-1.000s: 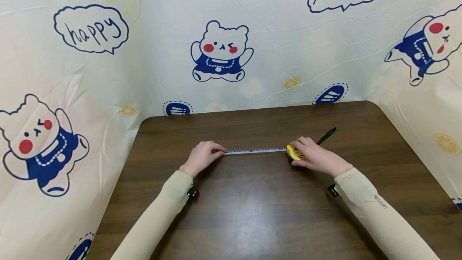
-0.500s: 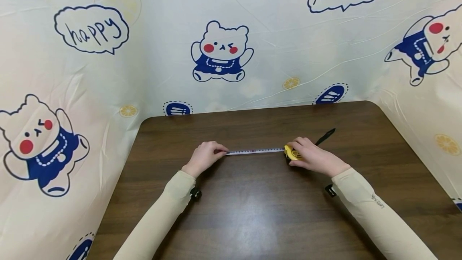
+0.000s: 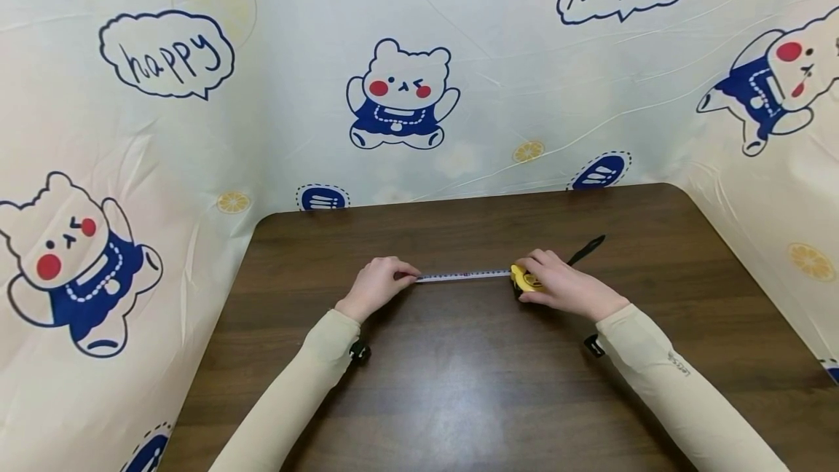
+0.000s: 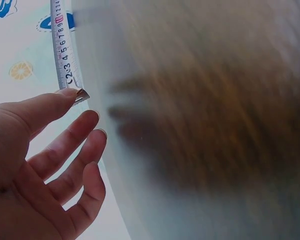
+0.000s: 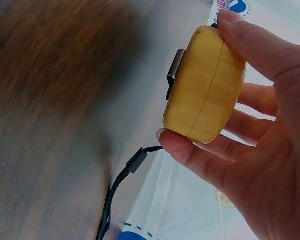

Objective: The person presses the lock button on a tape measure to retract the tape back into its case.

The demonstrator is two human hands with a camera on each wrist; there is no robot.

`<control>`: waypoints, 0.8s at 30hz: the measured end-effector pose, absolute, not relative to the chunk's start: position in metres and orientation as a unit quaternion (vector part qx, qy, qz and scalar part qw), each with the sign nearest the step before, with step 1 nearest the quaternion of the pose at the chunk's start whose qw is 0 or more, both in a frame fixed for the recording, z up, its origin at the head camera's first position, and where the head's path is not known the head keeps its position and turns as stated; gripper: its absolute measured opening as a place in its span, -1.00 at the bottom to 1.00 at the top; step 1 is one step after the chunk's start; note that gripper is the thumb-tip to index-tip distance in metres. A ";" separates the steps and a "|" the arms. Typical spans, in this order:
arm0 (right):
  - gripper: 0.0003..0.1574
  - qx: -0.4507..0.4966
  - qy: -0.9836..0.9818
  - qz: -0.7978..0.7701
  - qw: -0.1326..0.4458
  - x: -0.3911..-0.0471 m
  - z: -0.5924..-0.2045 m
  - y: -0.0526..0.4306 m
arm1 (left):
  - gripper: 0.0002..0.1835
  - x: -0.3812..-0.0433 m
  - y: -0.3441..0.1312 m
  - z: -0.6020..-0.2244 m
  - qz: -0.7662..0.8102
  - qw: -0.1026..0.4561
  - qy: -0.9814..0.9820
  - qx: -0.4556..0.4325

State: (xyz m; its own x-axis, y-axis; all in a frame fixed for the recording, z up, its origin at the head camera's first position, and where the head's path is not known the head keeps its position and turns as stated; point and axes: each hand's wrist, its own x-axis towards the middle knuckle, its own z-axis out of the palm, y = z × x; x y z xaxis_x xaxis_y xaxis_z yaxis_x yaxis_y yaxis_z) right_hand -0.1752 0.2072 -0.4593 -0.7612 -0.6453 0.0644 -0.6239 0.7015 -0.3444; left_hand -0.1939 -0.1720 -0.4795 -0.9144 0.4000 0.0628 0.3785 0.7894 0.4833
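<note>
A yellow tape measure [image 3: 526, 279] sits in my right hand [image 3: 566, 286], held between the thumb and curled fingers. Its white blade [image 3: 465, 275] stretches straight to the left, above the wooden table. At the blade's free end, my left hand [image 3: 378, 286] pinches the metal hook [image 4: 81, 96] by the thumb; the other fingers are loosely bent below. In the right wrist view the yellow case [image 5: 205, 85] shows its rounded edge, with a metal clip [image 5: 175, 64] on one side. A black wrist strap [image 5: 110, 197] hangs from the case.
The brown wooden table [image 3: 446, 377] reaches back to a pale curtain [image 3: 498, 79] printed with cartoon bears and the word happy. The curtain also encloses the left and right sides. A small black device [image 3: 359, 350] is worn at the left wrist.
Both hands have drawn slightly towards each other, the left one to the right and the right one to the left. The exposed length of blade between them has become shorter.
</note>
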 end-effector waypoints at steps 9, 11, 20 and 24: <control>-0.32 -0.350 0.920 -0.174 0.027 -0.175 -0.460 0.202 | -0.86 -0.193 -0.165 -0.478 0.256 0.019 0.944 0.209; -0.32 -0.347 0.922 -0.172 0.029 -0.175 -0.460 0.201 | -0.86 -0.193 -0.163 -0.477 0.258 0.018 0.943 0.210; -0.31 -0.345 0.922 -0.175 0.033 -0.173 -0.459 0.195 | -0.85 -0.193 -0.154 -0.477 0.261 0.019 0.940 0.219; -0.31 -0.345 0.921 -0.180 0.031 -0.172 -0.460 0.192 | -0.85 -0.193 -0.151 -0.478 0.265 0.022 0.938 0.220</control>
State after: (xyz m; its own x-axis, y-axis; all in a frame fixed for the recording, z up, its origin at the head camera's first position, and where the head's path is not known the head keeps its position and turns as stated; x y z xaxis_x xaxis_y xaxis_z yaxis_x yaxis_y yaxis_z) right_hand -0.1723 0.1924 -0.4600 -0.7606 -0.6458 0.0665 -0.6232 0.6976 -0.3534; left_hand -0.1931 -0.1508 -0.4783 -0.9019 0.4254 0.0751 0.4018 0.7624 0.5072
